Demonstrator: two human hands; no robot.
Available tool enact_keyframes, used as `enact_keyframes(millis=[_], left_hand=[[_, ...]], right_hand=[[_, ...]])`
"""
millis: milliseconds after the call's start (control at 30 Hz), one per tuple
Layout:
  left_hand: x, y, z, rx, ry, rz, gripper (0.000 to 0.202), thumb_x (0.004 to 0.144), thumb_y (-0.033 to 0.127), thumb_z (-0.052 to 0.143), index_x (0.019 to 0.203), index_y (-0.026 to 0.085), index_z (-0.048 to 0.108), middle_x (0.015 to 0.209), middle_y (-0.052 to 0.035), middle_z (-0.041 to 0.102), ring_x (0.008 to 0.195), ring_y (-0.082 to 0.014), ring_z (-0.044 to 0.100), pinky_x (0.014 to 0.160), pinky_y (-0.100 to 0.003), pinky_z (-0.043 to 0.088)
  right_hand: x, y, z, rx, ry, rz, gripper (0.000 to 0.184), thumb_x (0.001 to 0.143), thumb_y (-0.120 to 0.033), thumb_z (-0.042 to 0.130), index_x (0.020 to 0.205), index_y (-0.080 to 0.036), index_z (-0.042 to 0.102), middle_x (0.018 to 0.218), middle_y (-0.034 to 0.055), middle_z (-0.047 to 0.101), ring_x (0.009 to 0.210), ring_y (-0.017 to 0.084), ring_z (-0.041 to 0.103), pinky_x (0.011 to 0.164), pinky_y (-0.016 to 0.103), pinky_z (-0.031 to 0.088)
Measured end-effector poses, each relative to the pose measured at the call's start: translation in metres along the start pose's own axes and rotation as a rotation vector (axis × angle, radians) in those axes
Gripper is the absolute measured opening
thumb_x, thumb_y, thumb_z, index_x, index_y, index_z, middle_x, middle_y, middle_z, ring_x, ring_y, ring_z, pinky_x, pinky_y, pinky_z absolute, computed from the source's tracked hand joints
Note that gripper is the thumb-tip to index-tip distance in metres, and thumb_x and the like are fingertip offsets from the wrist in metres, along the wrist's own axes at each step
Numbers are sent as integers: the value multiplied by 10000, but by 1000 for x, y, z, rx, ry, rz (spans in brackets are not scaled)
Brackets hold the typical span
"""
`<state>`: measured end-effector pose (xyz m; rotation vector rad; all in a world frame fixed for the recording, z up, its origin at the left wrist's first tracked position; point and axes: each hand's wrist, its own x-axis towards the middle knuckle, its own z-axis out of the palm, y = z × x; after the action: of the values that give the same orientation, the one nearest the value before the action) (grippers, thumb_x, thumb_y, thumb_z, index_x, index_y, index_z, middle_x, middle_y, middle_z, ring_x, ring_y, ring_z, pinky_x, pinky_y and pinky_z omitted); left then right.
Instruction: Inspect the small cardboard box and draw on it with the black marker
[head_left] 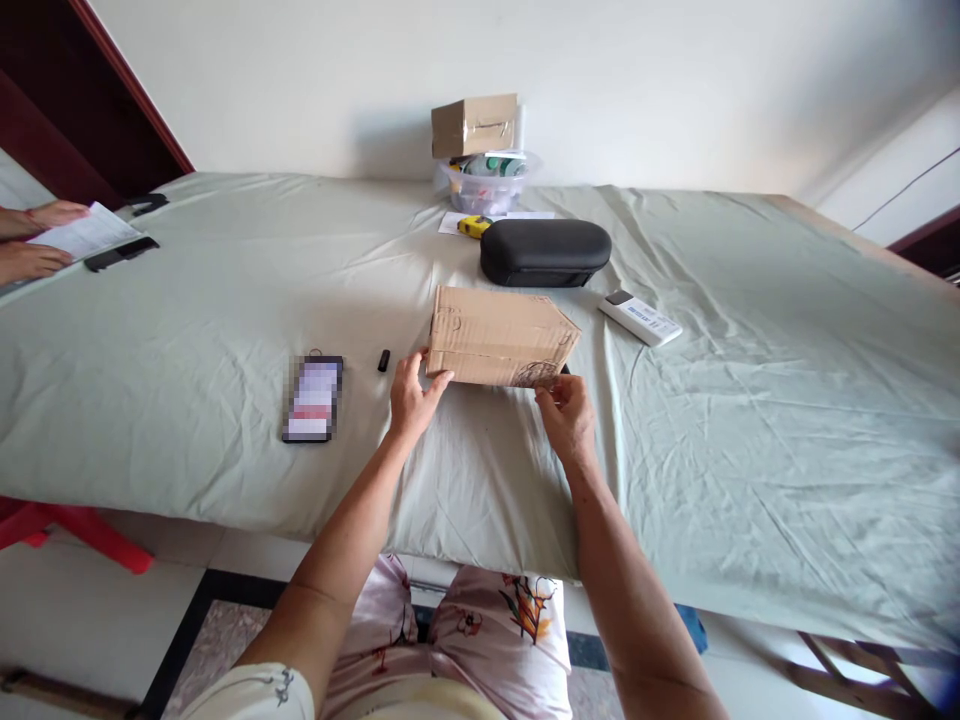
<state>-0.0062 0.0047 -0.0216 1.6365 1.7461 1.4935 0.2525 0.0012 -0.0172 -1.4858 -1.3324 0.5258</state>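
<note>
A piece of brown cardboard (499, 335), with one pointed end at the right and dark scribbles on it, is in front of me over the table. My left hand (416, 395) grips its near left corner, thumb on the top face and fingers at the side edge. At its near right corner my right hand (566, 412) pinches the edge between thumb and curled fingers. A bit of something dark shows beside the right fingers, too small to make out. Just left of my left hand lies a small black stick-shaped object (384, 360).
A phone (313, 400) lies to the left. Behind the cardboard are a black case (546, 252), a yellow tape measure (475, 227) and a plastic tub (487, 190) with a cardboard box (474, 125) on top. A white device (641, 318) lies right. Another person's hands (45, 240) hold papers far left.
</note>
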Motion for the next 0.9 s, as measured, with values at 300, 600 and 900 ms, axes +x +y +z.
enact_keyframes(millis=[300, 600, 900], left_hand=[[-15, 14, 7, -127, 29, -64, 763, 779, 544, 893, 1343, 229, 486, 1379, -173, 688, 1282, -344, 699, 1058, -478, 581], [-31, 24, 27, -82, 78, -91, 1097, 638, 644, 959, 1464, 204, 386, 1484, -251, 596, 1412, -426, 610, 1146, -549, 528], [-28, 20, 23, -135, 113, -104, 965, 725, 620, 916, 1470, 215, 456, 1408, -203, 668, 1319, -374, 677, 1107, -524, 558]], right_hand=[[-19, -13, 14, 65, 92, -5, 606, 723, -650, 833, 1023, -268, 471, 802, -38, 608, 700, 169, 583, 709, 362, 505], [-30, -26, 35, -86, 187, 52, 773, 651, -695, 824, 1104, -274, 360, 894, -7, 591, 800, 220, 577, 776, 414, 495], [-23, -21, 26, 18, 184, -13, 573, 768, -643, 787, 1050, -272, 453, 837, -20, 631, 723, 188, 606, 735, 385, 508]])
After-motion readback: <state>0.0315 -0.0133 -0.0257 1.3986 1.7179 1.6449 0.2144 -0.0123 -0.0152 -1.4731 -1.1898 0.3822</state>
